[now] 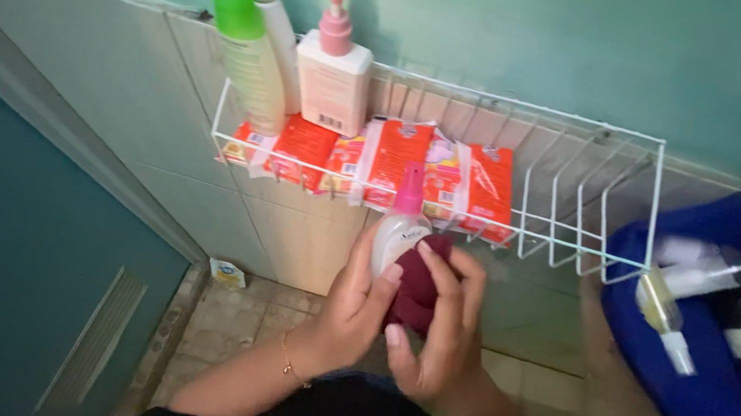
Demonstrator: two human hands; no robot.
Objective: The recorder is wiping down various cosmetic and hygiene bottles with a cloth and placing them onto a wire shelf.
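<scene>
Holding a small bottle [398,233] with a pink pump top, the left hand [356,309] has its fingers curled around the bottle's side. The right hand [436,331] is closed on a maroon cloth [418,288], pressing it against the bottle. Just above both hands hangs a white wire rack [597,192] with red packets [378,167] and taller bottles [297,48]; a blue bin [712,400] of bottles sits off beyond the right hand.

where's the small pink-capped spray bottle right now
In the head view, centre frame, the small spray bottle sits in the left hand, just below the wire rack.
</scene>
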